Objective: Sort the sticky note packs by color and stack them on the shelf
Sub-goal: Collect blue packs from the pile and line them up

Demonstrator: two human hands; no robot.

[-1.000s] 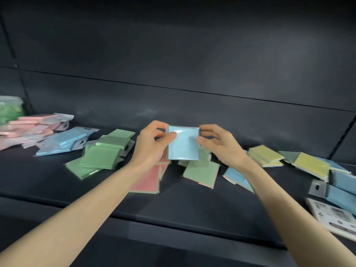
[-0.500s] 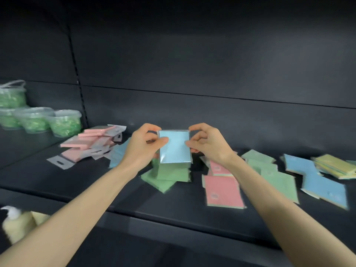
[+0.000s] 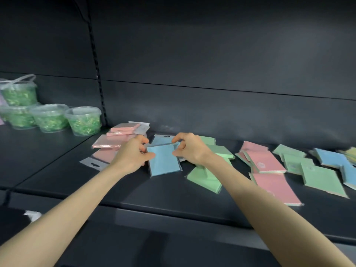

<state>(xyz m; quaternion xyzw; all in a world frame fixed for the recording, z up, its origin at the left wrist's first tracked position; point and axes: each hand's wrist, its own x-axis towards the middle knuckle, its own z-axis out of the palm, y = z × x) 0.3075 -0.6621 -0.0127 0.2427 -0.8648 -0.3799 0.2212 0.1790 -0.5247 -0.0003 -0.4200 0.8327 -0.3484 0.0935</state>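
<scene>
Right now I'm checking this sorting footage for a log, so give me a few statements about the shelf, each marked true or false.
1. The left hand and the right hand hold one blue pack by its side edges. True.
2. The pink stack lies right of that pack. False: it lies to its left.
3. The clear tubs hold red filling. False: the filling is green.
4. A second blue pack lies just behind the held one. True.
</scene>
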